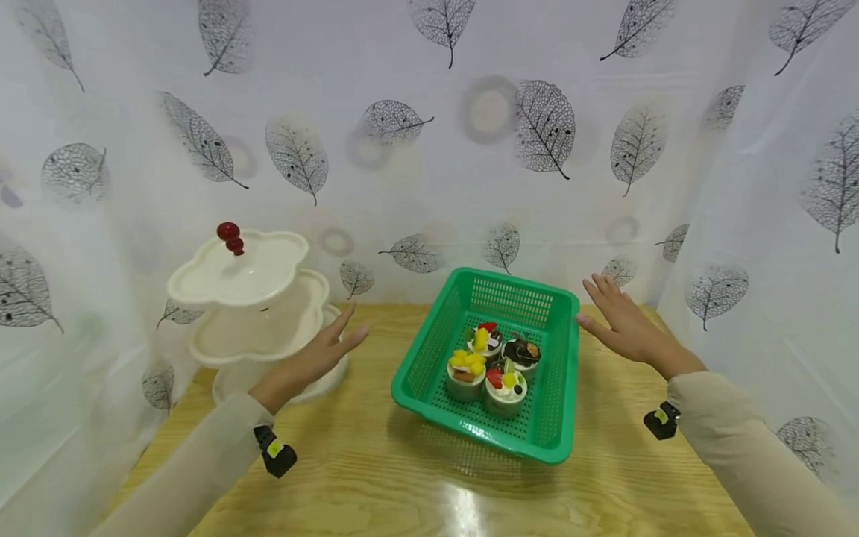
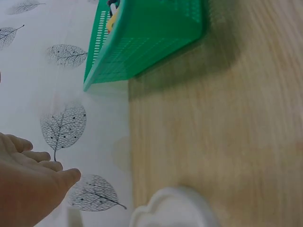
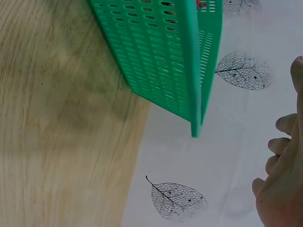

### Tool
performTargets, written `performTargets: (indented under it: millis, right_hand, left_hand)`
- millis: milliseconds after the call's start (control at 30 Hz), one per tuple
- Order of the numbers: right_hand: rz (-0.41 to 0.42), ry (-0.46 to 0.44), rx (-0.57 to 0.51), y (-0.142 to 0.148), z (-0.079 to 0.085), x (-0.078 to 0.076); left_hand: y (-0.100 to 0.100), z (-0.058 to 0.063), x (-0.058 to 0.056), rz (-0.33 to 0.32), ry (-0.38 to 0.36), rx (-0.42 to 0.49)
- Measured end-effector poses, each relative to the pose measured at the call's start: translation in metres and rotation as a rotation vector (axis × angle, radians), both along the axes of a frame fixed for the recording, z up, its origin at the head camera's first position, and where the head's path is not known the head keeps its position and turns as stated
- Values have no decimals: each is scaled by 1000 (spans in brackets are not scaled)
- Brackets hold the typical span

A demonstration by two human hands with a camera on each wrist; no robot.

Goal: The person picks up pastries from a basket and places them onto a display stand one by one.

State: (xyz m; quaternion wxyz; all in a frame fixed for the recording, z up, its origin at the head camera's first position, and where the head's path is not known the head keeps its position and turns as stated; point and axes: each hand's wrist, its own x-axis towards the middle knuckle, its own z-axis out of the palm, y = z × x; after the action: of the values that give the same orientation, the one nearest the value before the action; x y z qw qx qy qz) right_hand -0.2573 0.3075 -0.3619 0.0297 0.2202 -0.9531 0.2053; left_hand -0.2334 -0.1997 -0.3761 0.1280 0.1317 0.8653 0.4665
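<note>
A green plastic basket (image 1: 419,406) stands on the wooden table and holds several small dessert cups. One cup is topped with yellow fruit (image 1: 467,364), one with strawberry and cream (image 1: 506,389), one with dark chocolate (image 1: 521,352). Left of the basket, my left hand (image 1: 312,365) hovers with straight fingers in front of a white tiered stand (image 1: 255,328) with a red knob (image 1: 229,230). My right hand (image 1: 627,328) is held up just right of the basket's rim, fingers extended, holding nothing. In the wrist views both hands look apart from the basket.
White curtains printed with grey leaves (image 1: 411,253) hang behind the table and along both sides. The wooden tabletop (image 1: 362,462) extends in front of the basket. A black wrist camera (image 1: 277,453) is strapped on the left sleeve, another (image 1: 662,420) on the right.
</note>
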Motion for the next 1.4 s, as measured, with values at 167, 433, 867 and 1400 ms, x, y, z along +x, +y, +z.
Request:
performTargets:
  millis: [167, 433, 867, 1400]
  right_hand:
    - [-6, 30, -16, -5, -19, -19]
    - [-7, 13, 30, -15, -37, -46]
    - [-40, -46, 80, -22, -56, -64]
    - [-20, -46, 136, -30, -67, -70]
  left_hand:
    - [-5, -17, 12, 23, -44, 55]
    - [-19, -40, 28, 67, -101, 256]
    - [-36, -48, 35, 147, -125, 542]
    - [-63, -48, 52, -101, -186, 1119]
